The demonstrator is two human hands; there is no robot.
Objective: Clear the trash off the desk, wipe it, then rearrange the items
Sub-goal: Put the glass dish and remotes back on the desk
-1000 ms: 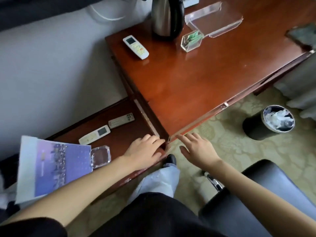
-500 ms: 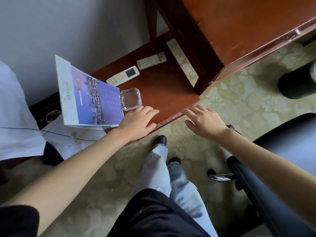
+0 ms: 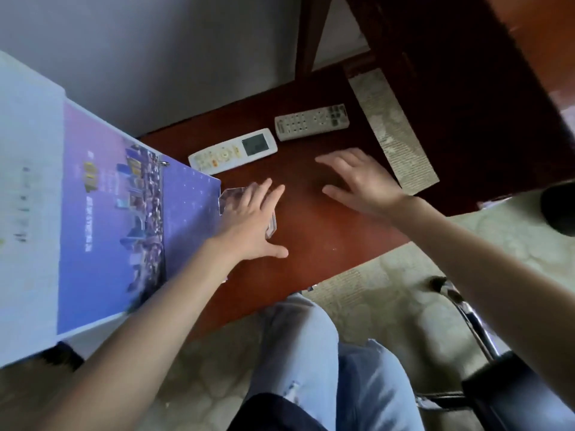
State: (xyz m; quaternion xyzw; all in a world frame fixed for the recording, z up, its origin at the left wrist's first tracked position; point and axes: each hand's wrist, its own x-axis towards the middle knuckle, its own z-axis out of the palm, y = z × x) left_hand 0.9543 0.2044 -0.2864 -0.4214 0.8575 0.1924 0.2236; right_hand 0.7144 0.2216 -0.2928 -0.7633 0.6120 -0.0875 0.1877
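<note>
**Head view: hands spread over low shelf beside desk**

A person's left hand [image 3: 249,222] lies flat, fingers spread, on top of a clear glass ashtray [image 3: 231,195] on the low reddish-brown shelf [image 3: 311,244]; whether the fingers actually grasp it cannot be told. The right hand [image 3: 361,181] hovers open and empty over bare wood near the shelf's right end. Just beyond the hands, a white remote with a screen [image 3: 233,150] and a grey button remote [image 3: 311,121] lie end to end near the wall. A purple-covered booklet [image 3: 124,228] sits just left of the ashtray, overhanging the shelf's left end. The desk [image 3: 466,88] rises at upper right, blurred.
</note>
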